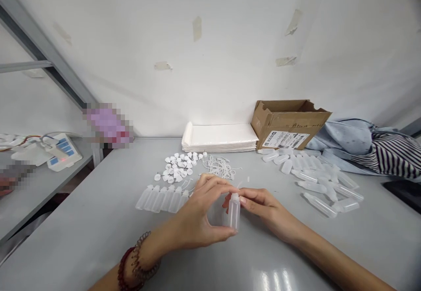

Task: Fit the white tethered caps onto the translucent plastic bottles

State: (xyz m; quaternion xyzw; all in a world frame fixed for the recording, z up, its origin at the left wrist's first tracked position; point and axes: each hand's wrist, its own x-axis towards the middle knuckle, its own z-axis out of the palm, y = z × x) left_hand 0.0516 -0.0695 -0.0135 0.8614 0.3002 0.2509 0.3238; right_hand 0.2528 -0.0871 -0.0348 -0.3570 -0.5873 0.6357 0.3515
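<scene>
My left hand (204,214) is closed round a small translucent plastic squeeze bottle (233,214), thumb at its base and fingers by its top. The bottle stands upright above the table. At its neck, my right hand (263,203) pinches with thumb and fingers. A thin whitish strand (244,180) sticks up behind those fingertips; whether they grip it, I cannot tell. Several similar bottles with tops fitted (163,199) lie in a row left of my left hand. Beyond them are a heap of white caps (177,167) and a tangle of white looped straps (221,167).
Loose bottles (320,179) lie scattered on the grey table (98,221) at the right. Against the wall are a stack of white padded envelopes (220,136) and a cardboard box (291,124). Folded clothes (355,146) and a black phone-like object (406,194) are far right.
</scene>
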